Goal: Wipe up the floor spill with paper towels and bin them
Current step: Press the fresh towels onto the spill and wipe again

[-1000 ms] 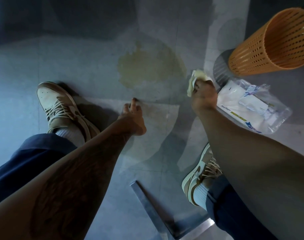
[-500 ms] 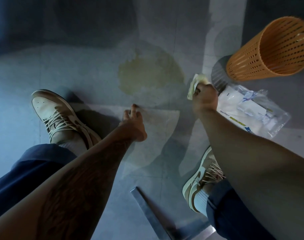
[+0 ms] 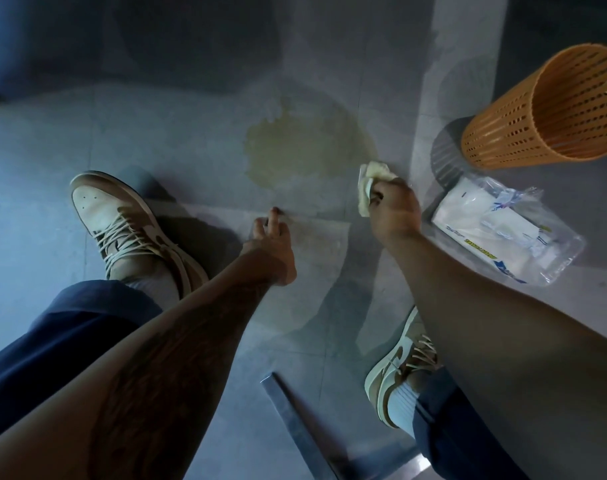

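Observation:
A yellowish spill (image 3: 305,150) spreads over the grey tiled floor (image 3: 177,133) ahead of me. My right hand (image 3: 393,209) is shut on a crumpled, yellow-stained paper towel (image 3: 373,183) just off the spill's lower right edge. My left hand (image 3: 272,240) rests fingertips-down on the floor below the spill, fingers apart, holding nothing. An orange perforated bin (image 3: 551,109) stands at the upper right. A clear plastic pack of paper towels (image 3: 502,230) lies on the floor below the bin, right of my right hand.
My two tan sneakers are planted on the floor, one at left (image 3: 128,226) and one at lower right (image 3: 402,365). A metal bar (image 3: 295,420) crosses the floor near the bottom centre. Dark shadow covers the far floor.
My right hand with the towel has shifted slightly left toward the spill's edge. The view has tilted a little, so everything sits lower. My left hand stays planted.

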Available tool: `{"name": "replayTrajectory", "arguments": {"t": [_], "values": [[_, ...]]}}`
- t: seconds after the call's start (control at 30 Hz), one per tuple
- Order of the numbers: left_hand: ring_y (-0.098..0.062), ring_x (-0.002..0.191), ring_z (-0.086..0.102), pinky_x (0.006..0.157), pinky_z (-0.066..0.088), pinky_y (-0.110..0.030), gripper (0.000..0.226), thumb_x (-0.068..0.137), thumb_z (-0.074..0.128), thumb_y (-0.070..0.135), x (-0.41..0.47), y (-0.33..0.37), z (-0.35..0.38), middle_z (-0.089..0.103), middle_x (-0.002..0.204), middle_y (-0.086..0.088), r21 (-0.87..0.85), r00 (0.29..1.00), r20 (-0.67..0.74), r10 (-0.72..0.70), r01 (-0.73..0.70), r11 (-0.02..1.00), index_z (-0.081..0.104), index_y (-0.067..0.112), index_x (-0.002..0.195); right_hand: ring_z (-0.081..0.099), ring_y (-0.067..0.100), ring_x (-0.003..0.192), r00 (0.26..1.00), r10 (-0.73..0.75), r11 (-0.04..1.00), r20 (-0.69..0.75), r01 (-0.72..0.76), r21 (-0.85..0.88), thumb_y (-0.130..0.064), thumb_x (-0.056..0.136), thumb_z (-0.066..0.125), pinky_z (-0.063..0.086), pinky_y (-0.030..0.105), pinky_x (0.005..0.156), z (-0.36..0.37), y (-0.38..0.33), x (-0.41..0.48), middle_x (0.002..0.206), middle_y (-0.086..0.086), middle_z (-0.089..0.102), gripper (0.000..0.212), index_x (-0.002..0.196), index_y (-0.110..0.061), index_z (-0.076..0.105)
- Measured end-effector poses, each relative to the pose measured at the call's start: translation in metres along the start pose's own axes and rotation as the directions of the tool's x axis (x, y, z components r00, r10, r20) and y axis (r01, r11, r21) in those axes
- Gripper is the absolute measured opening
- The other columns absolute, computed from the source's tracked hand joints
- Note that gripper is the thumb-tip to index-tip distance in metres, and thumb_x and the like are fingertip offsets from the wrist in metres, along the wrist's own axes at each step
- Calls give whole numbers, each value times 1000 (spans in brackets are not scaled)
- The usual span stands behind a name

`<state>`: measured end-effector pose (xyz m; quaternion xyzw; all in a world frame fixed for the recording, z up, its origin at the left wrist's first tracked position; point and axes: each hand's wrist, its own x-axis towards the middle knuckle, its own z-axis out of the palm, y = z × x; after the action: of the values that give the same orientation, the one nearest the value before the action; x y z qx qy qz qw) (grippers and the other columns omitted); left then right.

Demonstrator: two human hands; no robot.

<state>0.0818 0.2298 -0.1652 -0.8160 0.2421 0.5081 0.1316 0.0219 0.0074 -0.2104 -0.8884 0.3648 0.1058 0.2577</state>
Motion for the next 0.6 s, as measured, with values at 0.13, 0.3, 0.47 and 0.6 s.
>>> {"name": "replayTrajectory", "arguments": {"t": [0.13, 0.3, 0.47, 0.6], "values": [[-41, 152, -7, 117, 29, -53, 85, 90, 49, 16, -1, 1, 2, -24, 164, -10, -21, 1000, -13, -1, 0, 1000, -2, 8, 158, 59, -2, 70, 959, -219, 975, 180, 224, -7, -22, 89, 60, 44, 14, 68, 29, -22, -30, 89, -5, 64, 25, 107, -9, 72], [-35, 141, 30, 111, 36, -48, 62, 88, 55, 22, -7, -9, -9, 16, 164, -8, -199, 980, -191, 49, -87, 976, 37, 14, 147, 66, 19, 91, 931, -131, 989, 341, 146, -18, -39, 80, 54, 44, 25, 70, 13, -20, -57, 100, -2, 71, 23, 89, -25, 70], [-23, 120, 58, 104, 47, -35, 39, 93, 56, 24, -18, 29, -33, 59, 137, -2, -498, 907, -420, 14, -243, 832, 60, 20, 131, 63, 24, 87, 981, -188, 971, 55, 177, 163, -15, 82, 60, 44, 26, 70, -50, -21, -51, 97, 6, 69, 12, 86, -16, 71], [-21, 90, 68, 83, 54, -30, 27, 92, 52, 24, -34, 87, -70, 71, 110, -4, -617, 761, -646, -59, -475, 627, 69, 17, 112, 58, 16, 82, 985, -108, 945, -138, 144, 292, -11, 83, 62, 38, 16, 72, -102, -26, -34, 93, 4, 62, 15, 93, -12, 72]]}}
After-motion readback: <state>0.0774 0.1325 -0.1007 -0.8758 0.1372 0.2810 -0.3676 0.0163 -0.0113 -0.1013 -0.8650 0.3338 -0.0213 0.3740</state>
